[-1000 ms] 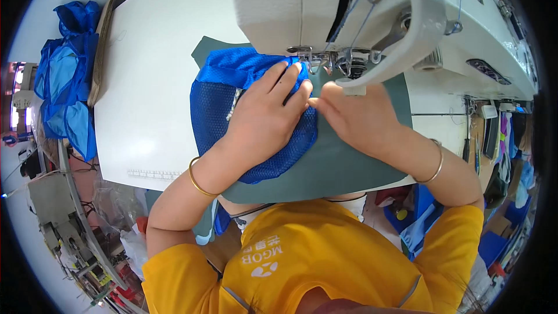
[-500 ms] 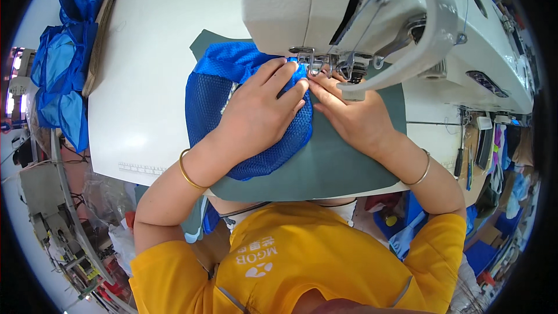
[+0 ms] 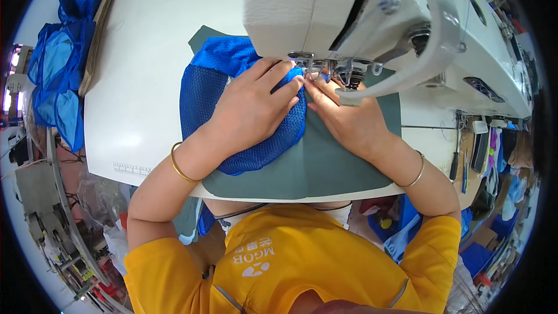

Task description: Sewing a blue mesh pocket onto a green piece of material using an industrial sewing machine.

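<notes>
Under the white sewing machine's presser foot [image 3: 314, 64], a blue mesh fabric piece [image 3: 203, 113] is bunched on a dark green panel [image 3: 296, 174]. My left hand [image 3: 247, 104] lies over the blue piece, bent fingers gripping it just left of the foot. Opposite it, my right hand [image 3: 351, 122] has its fingers together, tips at the blue fabric's edge beside the foot. The machine's curved white arm [image 3: 436, 40] partly covers those fingers, and the needle point is hard to make out.
A white table [image 3: 128, 81] carries the work. Folded blue fabric pieces [image 3: 61, 81] hang at its left edge beside a board [image 3: 99, 35]. Screwdriver-like tools [image 3: 459, 157] and hanging cloths [image 3: 503, 163] are at the right. Grey machinery [image 3: 40, 209] stands low at the left.
My right hand's fingers have slid forward, from curled beside the blue fabric to reaching alongside the foot. My left hand stays on the fabric. The whole view has shifted slightly.
</notes>
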The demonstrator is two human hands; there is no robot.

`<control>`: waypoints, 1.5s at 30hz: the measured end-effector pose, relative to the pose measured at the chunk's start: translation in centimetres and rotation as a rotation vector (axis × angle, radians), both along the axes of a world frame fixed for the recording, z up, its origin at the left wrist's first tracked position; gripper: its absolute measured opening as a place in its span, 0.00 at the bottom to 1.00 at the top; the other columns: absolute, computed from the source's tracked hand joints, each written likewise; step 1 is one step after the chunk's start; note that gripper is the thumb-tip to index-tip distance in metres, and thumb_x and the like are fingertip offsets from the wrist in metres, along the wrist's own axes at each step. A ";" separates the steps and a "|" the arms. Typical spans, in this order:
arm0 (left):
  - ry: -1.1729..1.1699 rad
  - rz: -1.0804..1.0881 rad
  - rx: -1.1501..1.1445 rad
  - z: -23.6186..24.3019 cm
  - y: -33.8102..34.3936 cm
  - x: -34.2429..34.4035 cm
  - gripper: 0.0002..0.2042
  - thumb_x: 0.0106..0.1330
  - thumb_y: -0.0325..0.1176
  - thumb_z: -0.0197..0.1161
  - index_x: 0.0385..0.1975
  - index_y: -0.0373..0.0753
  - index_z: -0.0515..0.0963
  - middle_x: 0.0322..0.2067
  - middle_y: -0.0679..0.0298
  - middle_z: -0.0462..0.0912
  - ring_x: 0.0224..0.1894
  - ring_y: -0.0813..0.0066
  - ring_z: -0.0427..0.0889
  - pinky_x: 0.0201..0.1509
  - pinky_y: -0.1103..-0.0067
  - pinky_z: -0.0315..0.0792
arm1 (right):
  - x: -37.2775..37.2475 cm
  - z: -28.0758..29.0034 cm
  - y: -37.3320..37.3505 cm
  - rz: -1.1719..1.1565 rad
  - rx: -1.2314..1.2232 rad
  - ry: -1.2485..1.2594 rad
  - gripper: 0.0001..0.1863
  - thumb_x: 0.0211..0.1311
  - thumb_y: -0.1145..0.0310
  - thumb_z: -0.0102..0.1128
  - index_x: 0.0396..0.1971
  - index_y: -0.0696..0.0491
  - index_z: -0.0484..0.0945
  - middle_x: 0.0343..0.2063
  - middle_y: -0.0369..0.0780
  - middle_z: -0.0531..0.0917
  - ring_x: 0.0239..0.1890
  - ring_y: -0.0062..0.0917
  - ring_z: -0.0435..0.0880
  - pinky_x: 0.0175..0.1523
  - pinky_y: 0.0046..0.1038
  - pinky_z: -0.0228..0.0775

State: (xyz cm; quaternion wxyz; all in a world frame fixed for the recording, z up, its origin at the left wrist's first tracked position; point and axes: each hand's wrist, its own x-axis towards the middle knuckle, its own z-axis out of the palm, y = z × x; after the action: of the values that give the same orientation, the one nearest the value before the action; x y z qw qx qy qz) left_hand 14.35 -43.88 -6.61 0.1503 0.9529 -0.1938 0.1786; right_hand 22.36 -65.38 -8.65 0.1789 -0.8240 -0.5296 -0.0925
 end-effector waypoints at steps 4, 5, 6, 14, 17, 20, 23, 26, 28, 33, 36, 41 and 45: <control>-0.006 -0.008 0.076 0.7 0.2 -0.1 0.13 0.60 0.35 0.70 0.42 0.36 0.83 0.51 0.54 0.80 0.57 0.55 0.78 0.57 0.67 0.77 | -0.1 -0.2 0.2 0.032 0.148 -0.005 0.10 0.57 0.68 0.66 0.39 0.52 0.84 0.42 0.40 0.82 0.51 0.38 0.80 0.57 0.38 0.75; -0.048 -0.092 0.030 1.1 0.5 -0.2 0.15 0.59 0.38 0.71 0.41 0.35 0.82 0.50 0.54 0.80 0.56 0.55 0.78 0.57 0.66 0.75 | -0.1 -0.4 0.1 0.051 0.133 -0.029 0.09 0.57 0.67 0.66 0.37 0.52 0.84 0.42 0.40 0.82 0.52 0.38 0.80 0.58 0.39 0.74; -0.089 -0.178 -0.017 1.6 0.7 -0.4 0.17 0.58 0.41 0.72 0.39 0.34 0.82 0.48 0.54 0.80 0.55 0.55 0.78 0.57 0.66 0.74 | -0.2 -0.3 0.1 0.033 0.162 -0.010 0.08 0.57 0.67 0.66 0.35 0.54 0.83 0.43 0.41 0.81 0.54 0.39 0.79 0.60 0.39 0.74; 0.117 -0.424 0.119 3.4 -0.4 -2.9 0.08 0.44 0.31 0.61 0.20 0.39 0.69 0.22 0.64 0.68 0.27 0.67 0.74 0.30 0.74 0.68 | -2.1 2.6 -0.6 -0.109 0.098 0.160 0.09 0.63 0.65 0.66 0.34 0.57 0.81 0.40 0.41 0.84 0.44 0.32 0.86 0.42 0.33 0.81; 0.098 -0.428 0.131 4.5 -0.8 -2.9 0.08 0.43 0.31 0.62 0.20 0.40 0.69 0.22 0.64 0.67 0.27 0.68 0.74 0.30 0.74 0.68 | -2.7 4.6 0.4 -0.297 0.311 1.192 0.11 0.70 0.65 0.62 0.33 0.59 0.79 0.28 0.43 0.86 0.24 0.25 0.86 0.26 0.30 0.76; 0.172 -0.439 0.128 4.9 -0.6 -3.1 0.07 0.47 0.30 0.64 0.23 0.37 0.74 0.25 0.62 0.73 0.30 0.64 0.77 0.34 0.73 0.71 | -2.5 5.5 2.0 -0.460 0.247 1.582 0.10 0.73 0.68 0.59 0.34 0.60 0.78 0.23 0.36 0.82 0.19 0.21 0.85 0.18 0.22 0.71; 0.193 -0.393 -0.217 5.1 -0.1 -1.5 0.09 0.51 0.27 0.65 0.32 0.33 0.80 0.33 0.58 0.81 0.40 0.59 0.81 0.44 0.70 0.74 | -2.6 4.3 2.9 -0.444 0.218 1.648 0.14 0.74 0.68 0.55 0.30 0.63 0.78 0.21 0.44 0.85 0.19 0.24 0.86 0.17 0.25 0.70; 0.039 -0.198 -0.080 2.7 0.5 -0.1 0.14 0.54 0.25 0.65 0.42 0.32 0.83 0.42 0.56 0.84 0.50 0.56 0.81 0.57 0.66 0.74 | -2.7 4.2 3.2 -0.421 0.220 1.704 0.14 0.75 0.69 0.53 0.30 0.63 0.77 0.23 0.44 0.85 0.20 0.25 0.87 0.18 0.25 0.73; -0.107 -0.114 0.067 1.3 0.8 0.3 0.16 0.54 0.25 0.65 0.44 0.33 0.83 0.44 0.57 0.84 0.50 0.57 0.81 0.59 0.65 0.75 | -3.0 4.6 3.4 -0.457 0.225 1.694 0.15 0.75 0.69 0.51 0.28 0.62 0.76 0.23 0.43 0.83 0.20 0.26 0.87 0.19 0.26 0.74; -0.162 -0.162 0.133 1.1 1.0 0.9 0.14 0.52 0.28 0.66 0.40 0.34 0.83 0.39 0.60 0.83 0.47 0.60 0.81 0.55 0.68 0.76 | -3.3 4.6 3.5 -0.481 0.213 1.677 0.15 0.76 0.67 0.51 0.30 0.60 0.76 0.24 0.40 0.82 0.20 0.24 0.86 0.19 0.24 0.73; -0.177 -0.196 0.115 0.9 1.2 1.2 0.13 0.51 0.28 0.66 0.37 0.34 0.82 0.37 0.61 0.81 0.45 0.61 0.80 0.52 0.70 0.77 | -3.3 4.6 3.4 -0.490 0.169 1.673 0.14 0.77 0.66 0.53 0.33 0.60 0.77 0.25 0.38 0.82 0.20 0.21 0.85 0.20 0.20 0.71; -0.208 -0.210 0.059 0.3 1.3 1.5 0.12 0.51 0.27 0.65 0.37 0.34 0.82 0.35 0.61 0.81 0.42 0.63 0.79 0.50 0.70 0.77 | -3.3 4.2 3.4 -0.480 0.172 1.683 0.14 0.77 0.66 0.52 0.32 0.59 0.77 0.25 0.37 0.82 0.19 0.21 0.84 0.20 0.20 0.70; -0.120 -0.209 0.001 0.2 1.5 1.2 0.14 0.51 0.25 0.65 0.40 0.34 0.84 0.36 0.60 0.81 0.43 0.61 0.80 0.51 0.69 0.76 | -3.2 4.3 3.4 -0.476 0.142 1.689 0.15 0.77 0.65 0.52 0.30 0.58 0.77 0.26 0.37 0.81 0.19 0.20 0.82 0.20 0.20 0.69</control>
State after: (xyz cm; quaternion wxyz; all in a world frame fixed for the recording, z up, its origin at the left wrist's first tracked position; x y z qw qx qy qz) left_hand 15.57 -42.34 -6.40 0.1558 0.9151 -0.3009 0.2187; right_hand 19.15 -61.98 -4.31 0.5377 -0.6925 -0.0278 0.4802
